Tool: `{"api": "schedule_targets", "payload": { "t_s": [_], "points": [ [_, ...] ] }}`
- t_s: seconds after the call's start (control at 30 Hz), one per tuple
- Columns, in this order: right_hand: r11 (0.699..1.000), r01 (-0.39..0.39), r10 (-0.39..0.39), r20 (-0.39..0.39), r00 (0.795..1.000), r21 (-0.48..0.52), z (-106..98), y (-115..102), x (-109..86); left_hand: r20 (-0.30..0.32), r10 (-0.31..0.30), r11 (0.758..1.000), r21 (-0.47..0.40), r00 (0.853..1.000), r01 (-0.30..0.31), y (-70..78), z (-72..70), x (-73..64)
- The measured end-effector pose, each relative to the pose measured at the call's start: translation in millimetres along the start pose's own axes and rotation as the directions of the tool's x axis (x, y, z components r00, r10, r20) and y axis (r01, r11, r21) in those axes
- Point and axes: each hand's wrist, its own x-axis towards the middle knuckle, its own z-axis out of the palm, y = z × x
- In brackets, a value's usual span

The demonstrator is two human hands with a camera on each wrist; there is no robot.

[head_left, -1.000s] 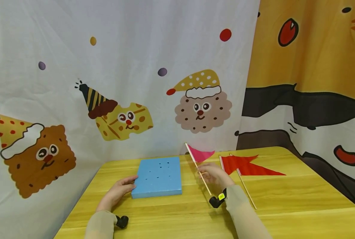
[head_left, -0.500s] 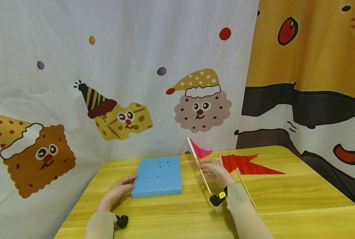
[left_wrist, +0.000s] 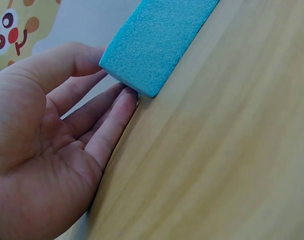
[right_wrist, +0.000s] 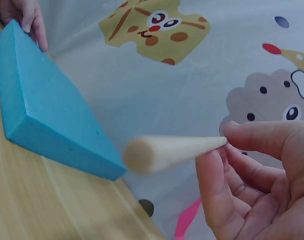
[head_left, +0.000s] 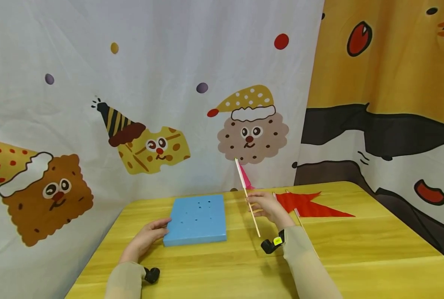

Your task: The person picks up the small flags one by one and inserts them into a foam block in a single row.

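Observation:
My right hand (head_left: 267,206) pinches the stick of a small pink flag (head_left: 245,177) between thumb and fingers, above the table. The flag stands nearly upright, its top tilted left. In the right wrist view the bare stick end (right_wrist: 174,151) points toward the camera, and a strip of pink cloth (right_wrist: 188,220) shows below. My left hand (head_left: 147,237) touches the left side of a blue foam block (head_left: 207,227), which lies flat. Several small holes dot its top. In the left wrist view, extended fingers (left_wrist: 119,110) meet the block's edge.
Red flags (head_left: 300,202) on thin sticks lie right of my right hand, partly behind it. The wooden table (head_left: 199,274) runs back to a white curtain (head_left: 162,50) printed with cartoon figures. A yellow and black curtain (head_left: 386,83) hangs on the right.
My right hand has raised the pink flag somewhat, and the flag has turned so its cloth looks narrower. The left hand and the foam block keep their places.

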Motion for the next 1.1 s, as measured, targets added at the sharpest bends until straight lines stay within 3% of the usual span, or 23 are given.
{"api": "schedule_targets", "payload": {
  "t_s": [0.27,0.43,0.73,1.1],
  "points": [
    [0.996,0.090,-0.086,-0.126,0.988,0.025,22,-14,8.0,-0.011,-0.002,1.000,0.011,1.000,0.002,4.6,-1.3,-0.7],
    [0.988,0.151,-0.146,-0.157,0.977,0.022,34,-21,11.8,0.003,0.008,1.000,0.005,1.000,-0.008,4.3,-1.0,-0.2],
    [0.977,0.209,-0.200,-0.158,0.967,0.044,53,-24,17.7,0.024,0.021,1.000,0.016,0.999,-0.021,0.9,-2.7,-2.7],
    [0.964,0.263,-0.258,-0.109,0.960,0.037,73,-25,31.9,0.006,0.015,1.000,0.020,1.000,-0.015,2.9,-1.9,-3.6]
  ]
}}
